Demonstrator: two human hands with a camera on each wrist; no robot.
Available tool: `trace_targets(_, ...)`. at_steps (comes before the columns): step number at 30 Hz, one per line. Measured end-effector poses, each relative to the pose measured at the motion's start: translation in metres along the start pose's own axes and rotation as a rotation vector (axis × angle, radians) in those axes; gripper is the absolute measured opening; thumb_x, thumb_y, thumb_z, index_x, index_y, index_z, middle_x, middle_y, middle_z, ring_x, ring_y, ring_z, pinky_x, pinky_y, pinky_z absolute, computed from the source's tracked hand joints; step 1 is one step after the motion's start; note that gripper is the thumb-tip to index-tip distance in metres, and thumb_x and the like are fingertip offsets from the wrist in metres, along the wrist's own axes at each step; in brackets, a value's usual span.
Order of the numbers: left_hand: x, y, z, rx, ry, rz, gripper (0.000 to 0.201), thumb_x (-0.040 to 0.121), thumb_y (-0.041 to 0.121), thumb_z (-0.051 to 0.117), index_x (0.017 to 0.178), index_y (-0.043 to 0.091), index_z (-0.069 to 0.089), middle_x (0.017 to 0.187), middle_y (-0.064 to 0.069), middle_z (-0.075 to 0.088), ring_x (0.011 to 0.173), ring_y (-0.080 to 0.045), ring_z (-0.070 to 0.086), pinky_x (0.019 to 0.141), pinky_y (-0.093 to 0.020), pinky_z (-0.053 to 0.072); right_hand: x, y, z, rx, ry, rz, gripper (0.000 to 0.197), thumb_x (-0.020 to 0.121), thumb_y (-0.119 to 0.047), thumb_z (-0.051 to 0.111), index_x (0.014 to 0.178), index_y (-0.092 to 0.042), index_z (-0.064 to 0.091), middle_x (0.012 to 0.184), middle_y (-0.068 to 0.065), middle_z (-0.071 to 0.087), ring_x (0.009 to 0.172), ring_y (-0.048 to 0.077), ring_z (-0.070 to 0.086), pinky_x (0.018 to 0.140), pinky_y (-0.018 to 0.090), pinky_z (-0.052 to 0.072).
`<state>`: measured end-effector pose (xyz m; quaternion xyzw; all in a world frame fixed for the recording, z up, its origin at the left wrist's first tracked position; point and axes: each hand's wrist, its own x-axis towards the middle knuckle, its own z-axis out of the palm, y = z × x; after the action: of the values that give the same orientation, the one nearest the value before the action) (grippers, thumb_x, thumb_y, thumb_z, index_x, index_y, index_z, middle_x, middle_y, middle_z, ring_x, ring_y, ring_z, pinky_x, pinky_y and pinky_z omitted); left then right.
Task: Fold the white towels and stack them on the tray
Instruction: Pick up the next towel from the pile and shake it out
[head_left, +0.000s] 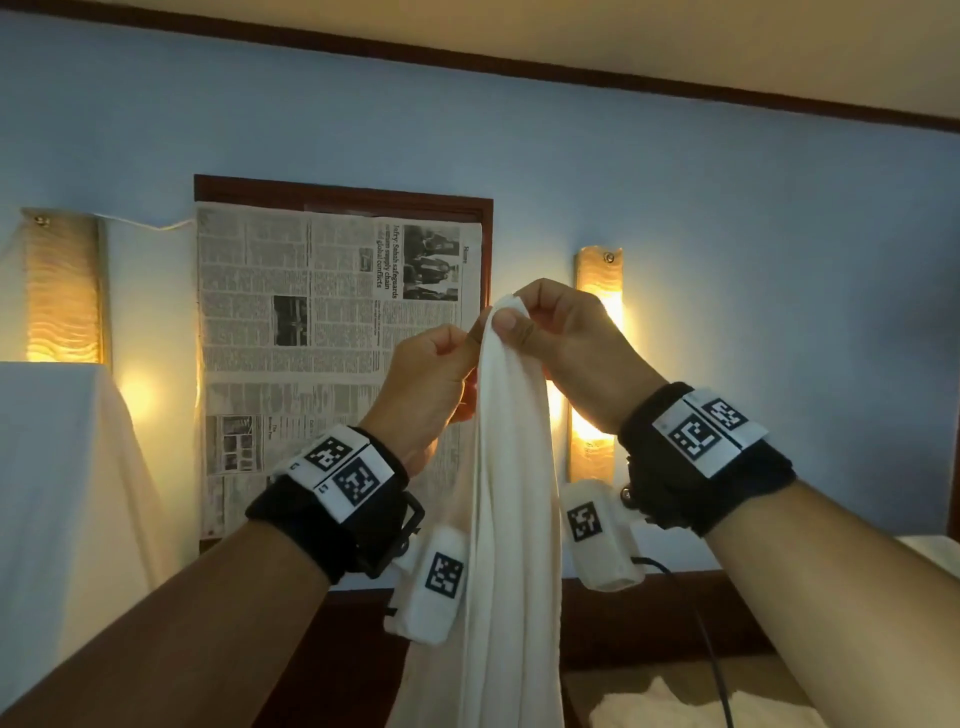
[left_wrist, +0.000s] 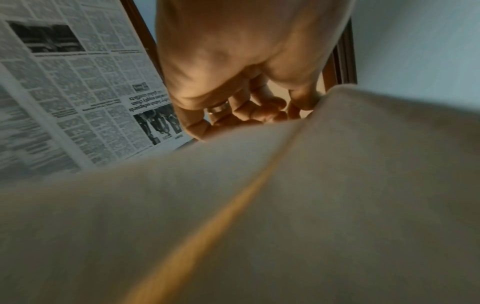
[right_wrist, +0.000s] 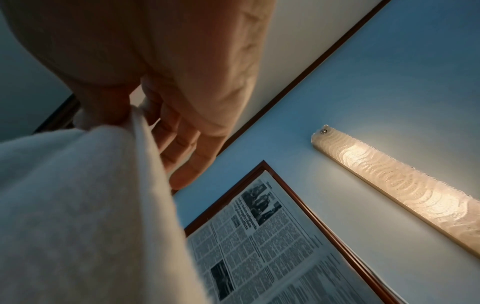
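Note:
A white towel (head_left: 511, 519) hangs straight down in long folds from both raised hands, in front of the wall. My right hand (head_left: 524, 325) pinches its top corner between thumb and forefinger. My left hand (head_left: 462, 353) pinches the towel's edge just below and to the left of that corner. The left wrist view is filled by the towel (left_wrist: 285, 205) with curled fingers (left_wrist: 259, 111) above it. In the right wrist view the thumb presses the towel (right_wrist: 85, 195) at its top. More white cloth (head_left: 675, 706) lies at the bottom right. No tray is in view.
A framed newspaper (head_left: 311, 338) hangs on the blue wall behind the towel. Lit wall lamps stand left (head_left: 62, 291) and right (head_left: 597, 364) of it. A white-draped object (head_left: 62, 493) fills the left side. A dark wooden headboard (head_left: 649, 613) runs below.

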<state>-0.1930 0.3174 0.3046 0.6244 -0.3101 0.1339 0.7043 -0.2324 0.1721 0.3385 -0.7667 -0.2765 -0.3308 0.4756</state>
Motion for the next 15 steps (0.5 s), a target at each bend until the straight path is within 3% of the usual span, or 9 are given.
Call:
trace_targets(5, -0.023, -0.008, -0.018, 0.091, -0.065, 0.006, 0.050, 0.096, 0.059, 0.048, 0.108, 0.016, 0.072, 0.101, -0.005, 0.075, 0.093, -0.022, 0.074, 0.082, -0.038, 0.060, -0.005, 0.015, 0.021, -0.104, 0.063, 0.014, 0.020, 0.092, -0.028, 0.066, 0.096, -0.011, 0.057, 0.091, -0.001, 0.062, 0.080, 0.013, 0.066, 0.072, 0.021, 0.058)
trace_targets(8, -0.031, -0.020, -0.029, 0.184, -0.176, 0.022, 0.034, 0.097, 0.041, 0.059, 0.111, 0.012, 0.069, 0.105, -0.004, 0.075, 0.097, -0.021, 0.073, 0.085, -0.040, 0.058, -0.009, 0.024, 0.031, -0.145, 0.084, 0.031, 0.016, 0.093, -0.026, 0.065, 0.095, -0.013, 0.056, 0.095, 0.007, 0.063, 0.082, 0.018, 0.064, 0.071, 0.021, 0.057)
trace_targets(10, -0.034, -0.029, -0.038, 0.214, -0.227, 0.001, 0.024, 0.101, 0.031, 0.057, 0.115, 0.014, 0.068, 0.109, -0.003, 0.075, 0.101, -0.020, 0.072, 0.090, -0.042, 0.057, -0.015, 0.030, 0.036, -0.167, 0.079, 0.067, 0.017, 0.093, -0.027, 0.065, 0.096, -0.014, 0.055, 0.097, 0.005, 0.063, 0.083, 0.015, 0.064, 0.068, 0.015, 0.055)
trace_targets(12, -0.034, -0.035, -0.045, 0.195, -0.204, -0.025, 0.023, 0.102, 0.031, 0.056, 0.115, 0.017, 0.069, 0.110, -0.003, 0.074, 0.103, -0.023, 0.071, 0.094, -0.048, 0.056, -0.023, 0.036, 0.040, -0.187, 0.067, 0.093, 0.019, 0.093, -0.030, 0.065, 0.097, -0.013, 0.056, 0.097, 0.002, 0.062, 0.086, 0.014, 0.063, 0.069, 0.016, 0.055)
trace_targets(15, -0.034, -0.039, -0.047, 0.136, -0.175, -0.073, 0.021, 0.102, 0.030, 0.056, 0.112, 0.019, 0.071, 0.111, -0.005, 0.074, 0.105, -0.025, 0.070, 0.095, -0.051, 0.055, -0.038, 0.048, 0.042, -0.173, 0.041, 0.142, 0.021, 0.094, -0.033, 0.064, 0.097, -0.012, 0.059, 0.094, 0.004, 0.063, 0.087, 0.019, 0.064, 0.079, 0.032, 0.056)
